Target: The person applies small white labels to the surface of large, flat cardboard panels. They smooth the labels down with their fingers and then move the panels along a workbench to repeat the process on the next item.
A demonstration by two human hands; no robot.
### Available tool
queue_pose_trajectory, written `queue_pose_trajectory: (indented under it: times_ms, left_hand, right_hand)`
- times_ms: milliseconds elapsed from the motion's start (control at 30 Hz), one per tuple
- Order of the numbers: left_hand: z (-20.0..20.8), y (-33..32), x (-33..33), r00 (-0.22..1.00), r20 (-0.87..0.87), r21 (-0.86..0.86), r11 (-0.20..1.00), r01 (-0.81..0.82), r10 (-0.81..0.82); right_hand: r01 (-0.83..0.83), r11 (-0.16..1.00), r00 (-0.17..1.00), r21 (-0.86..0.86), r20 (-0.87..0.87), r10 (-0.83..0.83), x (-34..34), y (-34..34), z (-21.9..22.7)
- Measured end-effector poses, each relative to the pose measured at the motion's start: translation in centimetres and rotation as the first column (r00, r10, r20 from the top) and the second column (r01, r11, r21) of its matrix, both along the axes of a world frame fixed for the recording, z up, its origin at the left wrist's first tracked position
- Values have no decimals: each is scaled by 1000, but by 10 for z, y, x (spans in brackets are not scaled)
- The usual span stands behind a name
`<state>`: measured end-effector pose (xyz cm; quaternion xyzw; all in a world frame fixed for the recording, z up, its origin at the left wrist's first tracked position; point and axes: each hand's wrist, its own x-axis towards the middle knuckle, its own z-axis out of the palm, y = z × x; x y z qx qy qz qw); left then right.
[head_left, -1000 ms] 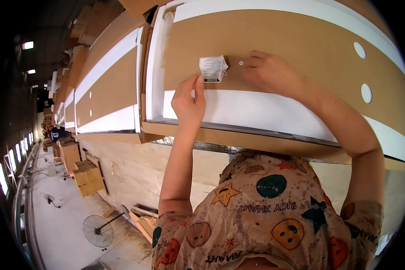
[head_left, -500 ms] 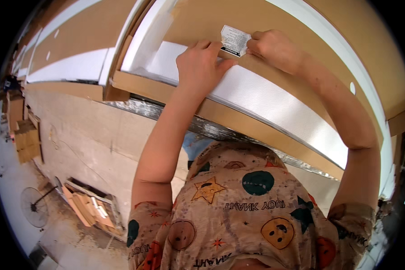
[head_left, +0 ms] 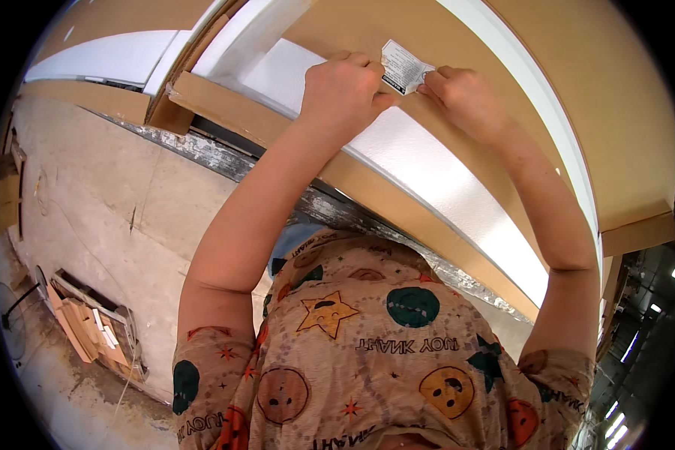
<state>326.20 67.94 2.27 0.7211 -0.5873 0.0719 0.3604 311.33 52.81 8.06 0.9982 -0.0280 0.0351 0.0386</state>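
Between my two hands is a small white printed label point(head_left: 402, 66) with a black band, over a flat brown cardboard surface point(head_left: 352, 26). Its left edge is pinched in the curled fingers of my left hand point(head_left: 343, 94), whose thumb points right just below the label. My right hand point(head_left: 469, 103) grips the right edge between thumb and fingers. The label looks slightly bent along its right part. Whether it touches the cardboard beneath, I cannot tell. A white foam strip point(head_left: 457, 184) runs under my left wrist, along the near side of the cardboard.
A brown carton flap point(head_left: 405, 206) borders the foam nearest my body. Another carton with white foam point(head_left: 105, 56) lies to the left. A worn metal-looking edge point(head_left: 225, 154) runs below the cartons. Wood or cardboard scraps fill a crate point(head_left: 97, 326) on the floor, lower left.
The view has shifted and turned, so cartons and floor sit differently in it. Both hands keep hold of the label, which looks tilted more steeply and more bent at its right side.
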Motion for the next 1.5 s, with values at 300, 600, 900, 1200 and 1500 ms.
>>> queue_pose_trajectory:
  times_ms: [300,600,900,1200,1500]
  left_hand:
    - [2,-3,0,1000,-14,-4,1000,10,-11]
    - [1,-1,-1,1000,-8,0,1000,23,-23]
    - [3,-2,0,999,-7,1,999,34,-34]
    - [2,-1,0,1000,-3,16,999,31,-31]
    - [-1,-2,0,1000,5,10,1000,23,-23]
  right_hand:
    - [-18,990,994,141,109,2,-5,-7,-7]
    - [38,999,994,-22,-104,-40,2,5,1]
    - [-3,999,999,41,-45,5,1,-4,-1]
    - [-56,998,996,-35,-75,54,3,-2,0]
    - [-62,998,980,-4,-191,60,7,-4,4]
